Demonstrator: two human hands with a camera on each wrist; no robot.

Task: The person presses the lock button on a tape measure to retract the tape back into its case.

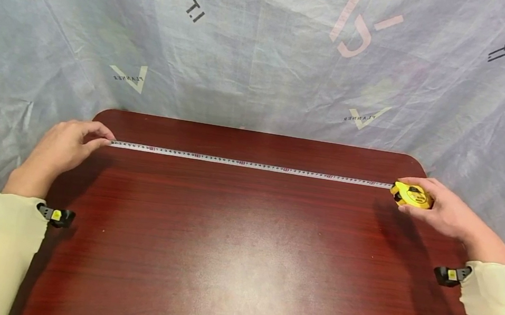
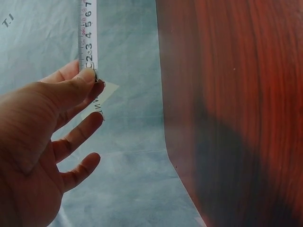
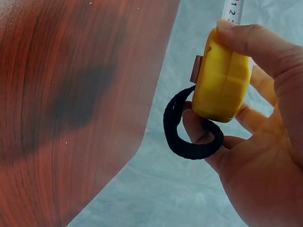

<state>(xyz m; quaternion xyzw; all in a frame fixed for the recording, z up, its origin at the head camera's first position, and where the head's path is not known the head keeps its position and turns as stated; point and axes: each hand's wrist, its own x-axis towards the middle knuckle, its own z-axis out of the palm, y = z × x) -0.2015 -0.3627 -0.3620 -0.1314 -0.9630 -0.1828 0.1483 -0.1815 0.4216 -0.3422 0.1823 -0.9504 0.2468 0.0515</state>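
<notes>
Across a red-brown table [image 1: 240,251], left hand [image 1: 67,146] pinching white tape [image 1: 251,165], right hand [image 1: 451,209] gripping its yellow case [image 1: 415,196], wide apart.

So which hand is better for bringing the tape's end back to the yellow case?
Probably the left. The left hand pinches the end of the tape, near the 2 and 3. The right hand holds the yellow case, so it could steady that.

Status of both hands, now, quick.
Left hand: holding, pinches the end of the measuring tape.
Right hand: holding, grips the yellow case that the tape runs into.
</notes>
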